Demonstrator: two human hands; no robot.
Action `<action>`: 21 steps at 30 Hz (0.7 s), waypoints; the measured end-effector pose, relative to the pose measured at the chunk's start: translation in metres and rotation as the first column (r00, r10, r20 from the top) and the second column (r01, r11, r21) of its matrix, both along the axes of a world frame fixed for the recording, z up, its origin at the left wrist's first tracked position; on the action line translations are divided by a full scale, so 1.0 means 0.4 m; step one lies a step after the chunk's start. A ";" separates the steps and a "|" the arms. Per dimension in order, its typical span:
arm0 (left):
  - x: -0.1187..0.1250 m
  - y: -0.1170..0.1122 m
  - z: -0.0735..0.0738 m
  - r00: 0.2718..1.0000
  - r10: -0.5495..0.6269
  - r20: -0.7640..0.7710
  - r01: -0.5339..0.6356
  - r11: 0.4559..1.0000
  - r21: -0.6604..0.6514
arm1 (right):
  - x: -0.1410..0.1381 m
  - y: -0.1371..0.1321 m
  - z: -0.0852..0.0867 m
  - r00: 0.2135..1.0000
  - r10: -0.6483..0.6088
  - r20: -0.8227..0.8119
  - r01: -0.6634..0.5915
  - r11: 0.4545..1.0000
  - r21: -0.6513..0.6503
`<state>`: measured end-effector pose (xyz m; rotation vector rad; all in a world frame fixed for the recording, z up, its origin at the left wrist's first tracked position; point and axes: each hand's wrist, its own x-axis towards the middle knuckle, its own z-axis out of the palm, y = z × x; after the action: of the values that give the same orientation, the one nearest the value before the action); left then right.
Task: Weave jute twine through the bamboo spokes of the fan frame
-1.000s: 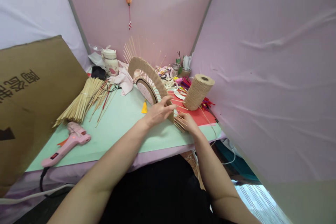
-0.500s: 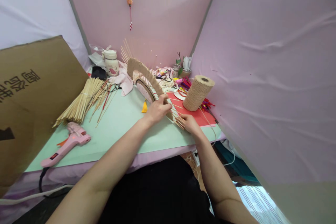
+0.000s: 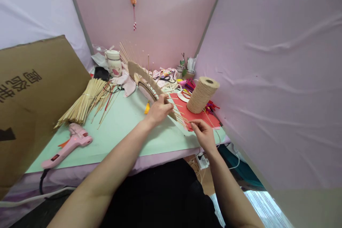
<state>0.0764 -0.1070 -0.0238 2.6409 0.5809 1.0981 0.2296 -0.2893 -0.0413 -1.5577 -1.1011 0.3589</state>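
Observation:
A round frame (image 3: 146, 76) with a wide tan band and thin sticks fanning out from its rim stands tilted on the table. My left hand (image 3: 159, 108) is closed around the near right part of its band. Pale stick ends (image 3: 182, 120) poke out past that hand toward the right. At their tips is my right hand (image 3: 204, 134), thumb and forefinger pinched together; what lies between them is too small to make out. Within the frame sits a dark-rimmed round panel (image 3: 146, 92), and a yellow tassel (image 3: 147, 107) hangs below it. My left fingers partly hide the band.
A twine cone (image 3: 202, 96) stands on red paper (image 3: 192, 115). To the left lie a bundle of sticks (image 3: 81, 105) and a pink glue gun (image 3: 68, 146), beside a cardboard sheet (image 3: 34, 99). A white bottle (image 3: 114, 64) and small craft items line the back.
My right hand has shifted right, away from my left hand, to the outer stick ends. The frame has tilted slightly, while my left hand keeps its hold.

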 end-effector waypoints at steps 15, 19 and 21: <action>-0.007 0.001 0.012 1.000 -0.024 0.006 0.024 1.000 -0.003 | -0.044 -0.024 -0.019 0.972 -0.086 0.218 0.105 0.991 -0.077; -0.015 0.003 0.022 0.999 -0.033 -0.024 0.033 0.999 -0.013 | -0.011 -0.006 -0.003 0.997 -0.057 0.047 0.063 0.990 -0.125; -0.021 0.006 0.028 0.999 -0.034 -0.013 0.034 0.999 -0.017 | 0.012 0.006 0.010 0.992 0.066 -0.105 -0.084 0.979 -0.186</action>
<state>0.0680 -0.1046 -0.0124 2.6357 0.5433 1.0622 0.2343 -0.2867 -0.0374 -1.6497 -1.0760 0.6006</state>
